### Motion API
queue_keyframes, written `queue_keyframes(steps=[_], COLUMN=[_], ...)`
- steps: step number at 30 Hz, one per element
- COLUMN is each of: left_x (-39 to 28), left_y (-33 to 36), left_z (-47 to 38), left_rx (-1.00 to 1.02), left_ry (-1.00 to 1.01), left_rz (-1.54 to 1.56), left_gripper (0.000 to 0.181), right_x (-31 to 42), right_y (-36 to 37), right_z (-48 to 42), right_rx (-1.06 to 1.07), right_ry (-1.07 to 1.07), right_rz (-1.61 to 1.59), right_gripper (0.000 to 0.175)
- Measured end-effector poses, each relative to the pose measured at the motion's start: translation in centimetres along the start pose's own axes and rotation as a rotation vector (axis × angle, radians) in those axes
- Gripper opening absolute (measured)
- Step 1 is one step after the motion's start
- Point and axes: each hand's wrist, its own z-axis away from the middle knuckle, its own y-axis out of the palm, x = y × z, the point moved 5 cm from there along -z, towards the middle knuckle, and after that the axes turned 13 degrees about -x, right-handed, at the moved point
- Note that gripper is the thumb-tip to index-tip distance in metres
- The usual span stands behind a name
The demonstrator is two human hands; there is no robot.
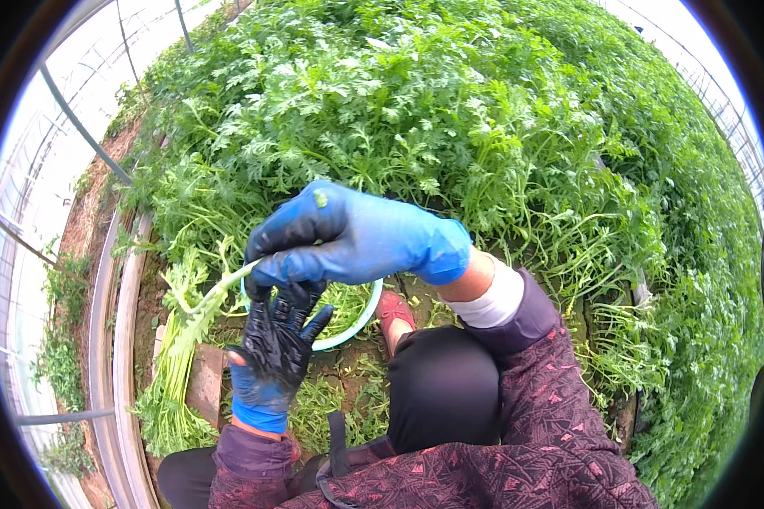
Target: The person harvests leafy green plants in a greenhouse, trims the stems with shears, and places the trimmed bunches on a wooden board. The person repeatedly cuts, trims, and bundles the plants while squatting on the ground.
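My right hand (344,235), in a blue glove with darkened fingers, pinches a pale green stem (232,278) of a leafy plant that looks like crown daisy greens. The stem slants down to the left and ends in leaves. Just below it, my left hand (274,350) is turned palm up with its fingers apart, apparently holding nothing. Its blue glove is stained black, and the thumb tip is bare. Behind both hands stands a basin with a pale turquoise rim (350,338), holding cut greens (347,305); the hands hide part of it.
Left of my left hand, a bundle of greens (173,369) lies across a wooden board (205,382). Long rails (130,343) and greenhouse poles (79,124) run along the left. Dense leafy plants (407,108) fill the front and right. Trimmings (318,407) litter the ground near my red shoe (395,308).
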Motion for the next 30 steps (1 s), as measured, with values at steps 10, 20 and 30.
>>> queue_keyframes(steps=[10,20,30], left_x=[-1.7,-7.0,-9.6], left_y=[1.1,1.2,-2.5], left_z=[-2.6,0.3,3.1], left_rx=[-0.188,-0.116,-0.320], left_ry=[-0.201,-0.034,-0.032], left_rz=[-0.007,-0.484,-0.494], left_gripper=[0.046,0.049,0.057], right_x=[-12.0,-22.1,-22.9], right_y=[2.5,23.6,20.0], right_z=[21.1,50.8,55.9], right_rx=[-1.095,-0.096,0.088], right_ry=[0.370,1.141,1.530], right_rz=[-0.028,0.110,0.366], right_gripper=[0.025,0.041,0.039])
